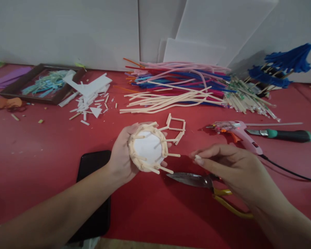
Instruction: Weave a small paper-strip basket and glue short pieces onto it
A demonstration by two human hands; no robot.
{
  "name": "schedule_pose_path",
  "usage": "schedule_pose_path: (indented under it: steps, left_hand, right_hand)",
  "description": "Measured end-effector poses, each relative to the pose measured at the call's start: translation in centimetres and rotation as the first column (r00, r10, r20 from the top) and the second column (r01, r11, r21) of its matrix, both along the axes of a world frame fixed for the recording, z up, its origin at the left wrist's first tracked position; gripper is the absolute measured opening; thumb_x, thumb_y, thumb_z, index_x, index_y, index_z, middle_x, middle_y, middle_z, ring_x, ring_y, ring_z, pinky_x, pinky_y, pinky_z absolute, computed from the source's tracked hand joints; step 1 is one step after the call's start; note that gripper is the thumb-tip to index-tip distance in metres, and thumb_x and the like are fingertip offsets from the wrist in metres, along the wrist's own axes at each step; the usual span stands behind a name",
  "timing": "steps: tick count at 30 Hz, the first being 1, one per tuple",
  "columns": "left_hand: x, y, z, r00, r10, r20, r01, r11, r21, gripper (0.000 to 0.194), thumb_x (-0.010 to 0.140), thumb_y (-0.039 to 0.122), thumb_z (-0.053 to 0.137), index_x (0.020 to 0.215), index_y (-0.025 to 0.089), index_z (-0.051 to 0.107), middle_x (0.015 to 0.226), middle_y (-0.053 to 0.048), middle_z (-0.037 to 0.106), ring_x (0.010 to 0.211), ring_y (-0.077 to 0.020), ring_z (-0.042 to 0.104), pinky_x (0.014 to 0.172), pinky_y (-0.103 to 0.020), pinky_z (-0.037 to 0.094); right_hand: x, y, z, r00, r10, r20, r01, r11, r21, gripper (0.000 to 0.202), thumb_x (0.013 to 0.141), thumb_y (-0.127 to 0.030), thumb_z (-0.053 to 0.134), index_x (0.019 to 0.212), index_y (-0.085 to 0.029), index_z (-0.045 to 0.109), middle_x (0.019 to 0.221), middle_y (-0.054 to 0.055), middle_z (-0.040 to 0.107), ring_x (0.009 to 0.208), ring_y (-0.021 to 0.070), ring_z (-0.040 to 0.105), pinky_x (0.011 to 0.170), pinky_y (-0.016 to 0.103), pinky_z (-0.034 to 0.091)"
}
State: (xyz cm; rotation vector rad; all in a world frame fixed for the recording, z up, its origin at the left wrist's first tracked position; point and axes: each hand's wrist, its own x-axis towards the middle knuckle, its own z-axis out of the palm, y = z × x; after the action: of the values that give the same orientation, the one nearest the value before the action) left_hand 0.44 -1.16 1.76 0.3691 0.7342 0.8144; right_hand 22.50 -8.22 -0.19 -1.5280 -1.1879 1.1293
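Observation:
My left hand (123, 155) is wrapped round a small round woven basket (132, 159), tilted so that its white disc base (147, 148) faces me. Cream strand is woven round its rim, and several short stick ends poke out. In my right hand (223, 160), thumb and forefinger pinch a small cream piece (197, 157), apart from the basket. Yellow-handled scissors (191, 179) lie beneath the right hand. A little frame of short sticks (184, 125) sits just beyond the basket.
A pink glue gun (245, 135) and a green-black cutter (287, 135) lie right. Behind are coloured pipe cleaners (171, 77), cream strands (166, 102), wrapped sticks (248, 95) and blue paper umbrellas (287, 60). Left are white paper scraps (93, 91), a brown tray (54, 101) and a black phone (93, 211).

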Motion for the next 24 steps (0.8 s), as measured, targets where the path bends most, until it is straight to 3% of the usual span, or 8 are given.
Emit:
schedule_pose_path:
  steps: [8, 12, 16, 21, 24]
  left_hand:
    - [0.1, 0.1, 0.2, 1.000, 0.022, -0.013, -0.023, 0.998, -0.058, 0.034, 0.085, 0.035, 0.043, 0.091, 0.014, 0.069, 0.072, -0.012, 0.073, 0.061, -0.0297, 0.073, 0.047, -0.045, 0.060]
    - [0.1, 0.1, 0.0, 1.000, 0.009, -0.004, -0.010, 1.000, -0.027, 0.031, 0.084, 0.035, 0.045, 0.090, 0.015, 0.069, 0.073, -0.013, 0.075, 0.061, -0.0289, 0.072, 0.048, -0.046, 0.060]
    - [-0.1, 0.0, -0.4, 1.000, -0.013, 0.022, 0.013, 1.000, 0.009, 0.029, 0.083, 0.035, 0.048, 0.091, 0.016, 0.068, 0.074, -0.012, 0.075, 0.058, -0.0267, 0.071, 0.050, -0.046, 0.061]
    - [-0.3, 0.1, -0.7, 0.998, -0.033, 0.048, 0.032, 0.999, 0.024, 0.030, 0.085, 0.036, 0.049, 0.092, 0.015, 0.069, 0.076, -0.012, 0.076, 0.062, -0.0280, 0.073, 0.052, -0.046, 0.062]
    - [-0.3, 0.1, -0.7, 0.997, -0.039, 0.069, 0.038, 0.999, 0.018, 0.029, 0.085, 0.035, 0.049, 0.091, 0.015, 0.070, 0.082, -0.014, 0.078, 0.070, -0.0318, 0.076, 0.054, -0.046, 0.062]
  right_hand:
    - [0.2, -0.2, -0.1, 1.000, 0.003, 0.002, -0.003, 1.000, -0.027, 0.030, 0.064, -0.050, 0.089, 0.069, -0.024, 0.075, 0.081, 0.006, 0.079, 0.074, 0.0204, 0.075, 0.064, 0.029, 0.064]
    - [0.1, -0.2, -0.2, 0.999, -0.042, -0.029, 0.040, 0.997, -0.060, 0.035, 0.059, -0.055, 0.090, 0.069, -0.024, 0.077, 0.073, 0.004, 0.077, 0.057, 0.0139, 0.067, 0.049, 0.023, 0.056]
    - [0.2, -0.5, -0.1, 0.999, -0.032, -0.038, 0.029, 0.997, -0.074, 0.037, 0.062, -0.057, 0.088, 0.075, -0.024, 0.078, 0.080, 0.005, 0.079, 0.064, 0.0159, 0.071, 0.057, 0.026, 0.059]
    - [0.8, -0.1, -0.4, 0.965, 0.126, 0.231, -0.125, 0.992, -0.019, 0.029, 0.079, -0.052, 0.075, 0.086, -0.024, 0.078, 0.084, 0.007, 0.080, 0.069, 0.0210, 0.075, 0.059, 0.030, 0.062]
    - [1.2, 0.3, -1.0, 0.845, 0.090, 0.527, -0.170, 0.980, 0.105, 0.019, 0.086, -0.040, 0.065, 0.093, -0.026, 0.077, 0.088, 0.006, 0.081, 0.078, 0.0239, 0.077, 0.068, 0.035, 0.063]
